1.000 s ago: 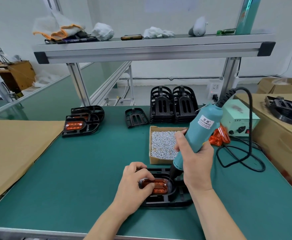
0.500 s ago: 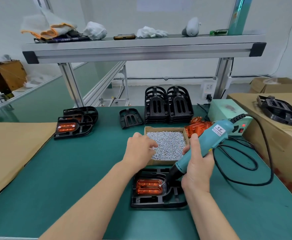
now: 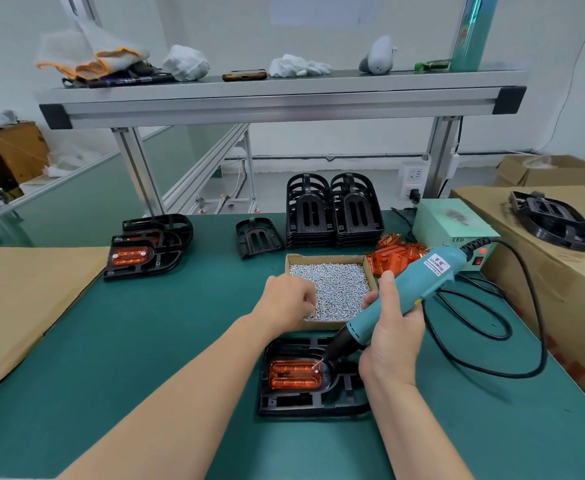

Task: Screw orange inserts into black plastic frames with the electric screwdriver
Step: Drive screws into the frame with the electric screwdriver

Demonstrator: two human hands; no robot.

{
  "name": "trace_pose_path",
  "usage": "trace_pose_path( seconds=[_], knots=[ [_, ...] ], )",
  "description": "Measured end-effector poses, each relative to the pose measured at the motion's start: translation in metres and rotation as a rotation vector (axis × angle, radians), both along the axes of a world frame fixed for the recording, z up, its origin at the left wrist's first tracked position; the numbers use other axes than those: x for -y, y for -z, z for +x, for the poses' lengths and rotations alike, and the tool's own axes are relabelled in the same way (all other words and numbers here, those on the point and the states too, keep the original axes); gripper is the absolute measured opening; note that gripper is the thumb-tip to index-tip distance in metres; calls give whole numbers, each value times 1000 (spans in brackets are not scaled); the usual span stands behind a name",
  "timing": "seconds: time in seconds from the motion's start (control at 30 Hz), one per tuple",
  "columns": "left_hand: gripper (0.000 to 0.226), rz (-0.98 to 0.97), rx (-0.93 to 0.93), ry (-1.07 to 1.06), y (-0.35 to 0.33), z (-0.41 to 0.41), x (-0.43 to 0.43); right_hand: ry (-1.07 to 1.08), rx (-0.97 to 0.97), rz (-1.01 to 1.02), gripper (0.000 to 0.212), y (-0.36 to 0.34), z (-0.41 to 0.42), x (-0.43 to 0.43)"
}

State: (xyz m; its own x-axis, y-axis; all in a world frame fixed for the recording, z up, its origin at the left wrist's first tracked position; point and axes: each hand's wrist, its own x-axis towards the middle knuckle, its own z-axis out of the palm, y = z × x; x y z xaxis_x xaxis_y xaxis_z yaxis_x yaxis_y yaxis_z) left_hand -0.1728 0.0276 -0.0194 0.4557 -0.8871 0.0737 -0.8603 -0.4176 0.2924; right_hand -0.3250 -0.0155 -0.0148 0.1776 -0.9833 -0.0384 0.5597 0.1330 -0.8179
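- while the right hand (image 3: 393, 341) wraps tight round the smooth blue-green plastic electric screwdriver (image 3: 419, 289), its thin metal tip sits at the top right corner of the shiny see-through orange insert (image 3: 294, 375).
- that ribbed insert lies inside the flat black plastic frame (image 3: 304, 403), on the green mat table (image 3: 128, 341) close in front of the person.
- the left hand (image 3: 285, 303) curls its fingers down into the square cardboard box of tiny silver screws (image 3: 336, 289); i cannot tell if it has one.
- the white label (image 3: 438, 264) on the tool reads "keenwise", and the pale green power box (image 3: 453, 223) says "led".
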Motion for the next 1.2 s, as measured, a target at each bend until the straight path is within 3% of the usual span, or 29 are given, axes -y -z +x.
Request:
trace_pose_path(
  seconds=[0.27,0.57,0.9,1.03,1.2],
  knots=[
    [15,-246,-158,-37,5,-6,-6,-1,-3,13,17,-2,-2,-1],
    [7,-438,-442,-248,12,-8,-21,9,-25,16,19,-2,-3,-1],
    [20,-320,-326,-232,0,-5,-13,8,-34,18,19,-5,-1,-8],
    [30,-347,-371,-224,3,-5,-15,21,-35,20,19,-6,-3,-7],
    [24,-432,-519,-238,9,-6,-22,23,-28,31,18,-5,-4,-6]
  ],
)
